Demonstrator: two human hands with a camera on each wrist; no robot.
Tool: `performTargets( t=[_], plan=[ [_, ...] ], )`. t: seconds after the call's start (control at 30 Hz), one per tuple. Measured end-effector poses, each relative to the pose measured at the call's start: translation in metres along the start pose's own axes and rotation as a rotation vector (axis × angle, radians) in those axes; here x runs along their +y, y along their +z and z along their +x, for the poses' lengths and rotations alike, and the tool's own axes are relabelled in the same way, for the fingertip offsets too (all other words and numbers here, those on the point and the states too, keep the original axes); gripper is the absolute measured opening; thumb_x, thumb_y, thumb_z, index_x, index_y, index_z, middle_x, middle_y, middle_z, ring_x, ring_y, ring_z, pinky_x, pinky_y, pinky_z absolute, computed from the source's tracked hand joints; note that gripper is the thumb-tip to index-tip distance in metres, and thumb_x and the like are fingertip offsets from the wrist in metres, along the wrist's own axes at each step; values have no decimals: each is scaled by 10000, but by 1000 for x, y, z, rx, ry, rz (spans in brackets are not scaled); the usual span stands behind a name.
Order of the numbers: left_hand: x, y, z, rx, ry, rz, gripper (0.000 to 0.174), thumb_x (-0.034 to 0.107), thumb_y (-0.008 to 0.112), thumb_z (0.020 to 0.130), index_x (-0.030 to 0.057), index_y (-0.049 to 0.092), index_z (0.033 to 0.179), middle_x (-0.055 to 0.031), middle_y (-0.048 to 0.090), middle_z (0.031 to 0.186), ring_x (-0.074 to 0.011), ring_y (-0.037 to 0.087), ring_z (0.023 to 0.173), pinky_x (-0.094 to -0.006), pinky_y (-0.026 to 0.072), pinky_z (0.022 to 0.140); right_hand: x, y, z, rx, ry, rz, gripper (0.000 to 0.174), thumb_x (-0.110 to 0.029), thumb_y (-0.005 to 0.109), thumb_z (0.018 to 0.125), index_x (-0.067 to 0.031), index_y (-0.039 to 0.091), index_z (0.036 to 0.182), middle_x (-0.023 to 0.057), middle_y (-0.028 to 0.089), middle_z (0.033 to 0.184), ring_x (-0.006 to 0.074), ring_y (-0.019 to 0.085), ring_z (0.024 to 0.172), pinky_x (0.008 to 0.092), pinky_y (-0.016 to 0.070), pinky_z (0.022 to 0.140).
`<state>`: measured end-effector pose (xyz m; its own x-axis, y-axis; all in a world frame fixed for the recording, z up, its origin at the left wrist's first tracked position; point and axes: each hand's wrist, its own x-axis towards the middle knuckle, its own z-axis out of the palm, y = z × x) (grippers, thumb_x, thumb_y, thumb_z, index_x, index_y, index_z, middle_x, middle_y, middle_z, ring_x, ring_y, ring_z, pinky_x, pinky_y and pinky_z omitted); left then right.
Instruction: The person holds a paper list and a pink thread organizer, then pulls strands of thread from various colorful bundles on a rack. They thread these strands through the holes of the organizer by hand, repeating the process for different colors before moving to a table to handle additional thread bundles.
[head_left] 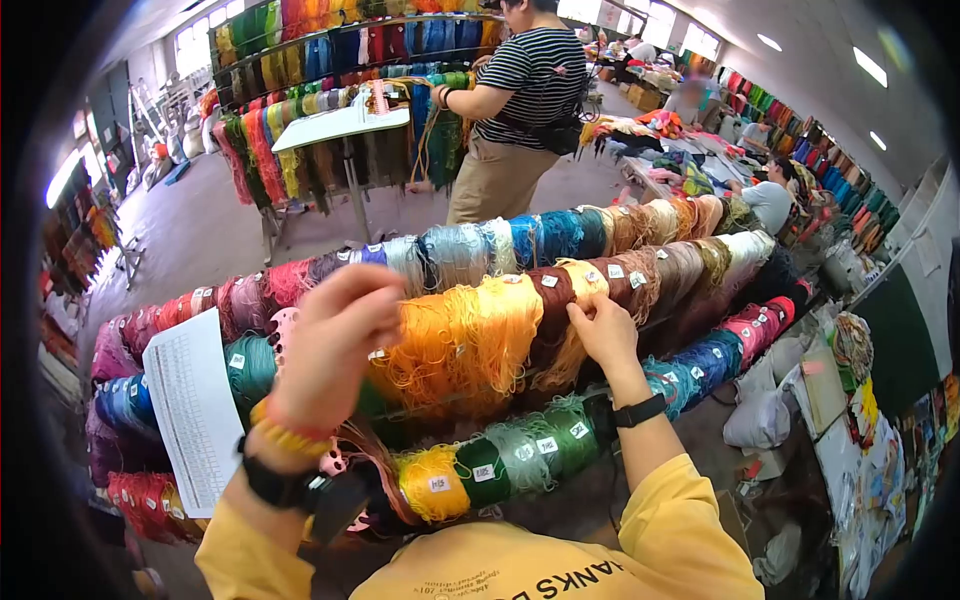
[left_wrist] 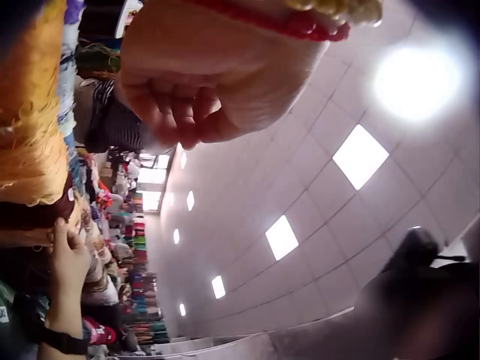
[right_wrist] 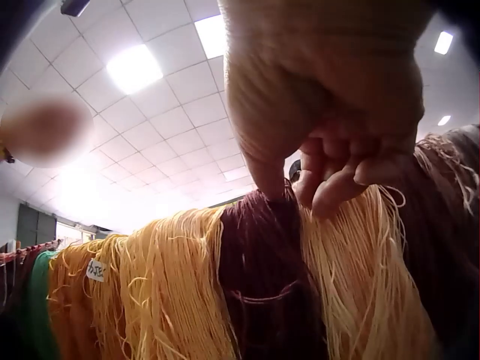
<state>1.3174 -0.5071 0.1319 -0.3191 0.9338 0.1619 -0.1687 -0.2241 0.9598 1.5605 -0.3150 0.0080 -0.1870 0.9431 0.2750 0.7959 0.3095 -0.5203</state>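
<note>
Hanks of yarn hang side by side over a long rail in front of me. My right hand (head_left: 607,332) is at the top of this row, thumb and fingertips pinching yarn where a dark maroon hank (right_wrist: 262,277) meets a pale peach hank (right_wrist: 367,262). My left hand (head_left: 340,335) is raised in the air left of the golden-yellow hanks (head_left: 450,335). Its fingers (left_wrist: 180,120) curl in toward the thumb, and nothing shows between them. Small white labels are stuck on many hanks.
A printed sheet (head_left: 192,405) hangs over the yarn at the left. A lower row of labelled hanks (head_left: 520,450) runs close to my body. Beyond the rails, a person in a striped shirt (head_left: 535,85) stands by a white table (head_left: 340,128). White bags (head_left: 757,415) lie at the right.
</note>
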Motion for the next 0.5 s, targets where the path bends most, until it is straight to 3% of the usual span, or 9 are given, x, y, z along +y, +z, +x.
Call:
performTargets(
  t=[0.13,0.2,0.27,0.4,0.43,0.5],
  plan=[
    [-73,63,72,-45,-6,239,128,93,575,808,5,604,897,-22,598,773,-114,565,710,-229,451,668,0,4,-1,-33,-50,80,295,-388,637,753,-94,620,742,91,642,687,302,627,722,405,486,648],
    [-126,85,104,-88,153,347,119,104,576,806,22,616,881,-38,617,780,-124,573,717,-254,464,694,0,2,-2,-1,-91,75,263,-361,637,762,-100,605,754,83,640,723,298,626,707,405,483,619],
    [-139,111,110,-116,211,579,115,111,576,797,44,623,879,-52,629,801,-131,578,732,-263,467,716,4,2,-2,76,-146,89,243,-347,634,769,-106,599,770,79,638,744,299,624,702,406,481,607],
    [-173,124,126,-108,534,1055,116,112,595,750,63,621,852,-80,635,867,-259,590,841,-346,469,762,5,11,-2,19,-200,12,214,-311,623,780,-100,586,781,99,634,769,312,619,704,421,477,605],
    [-177,122,125,-93,653,1090,121,110,609,728,67,620,841,-82,633,892,-302,575,872,-380,461,783,7,14,-1,8,-199,21,209,-299,614,785,-91,586,783,110,634,767,321,617,708,431,477,613],
    [-179,117,126,-134,640,1059,124,92,606,730,67,620,850,-82,633,906,-295,579,877,-377,462,786,13,12,1,-32,-180,132,192,-276,613,782,-86,587,790,111,629,754,309,619,694,417,481,611]
  ],
)
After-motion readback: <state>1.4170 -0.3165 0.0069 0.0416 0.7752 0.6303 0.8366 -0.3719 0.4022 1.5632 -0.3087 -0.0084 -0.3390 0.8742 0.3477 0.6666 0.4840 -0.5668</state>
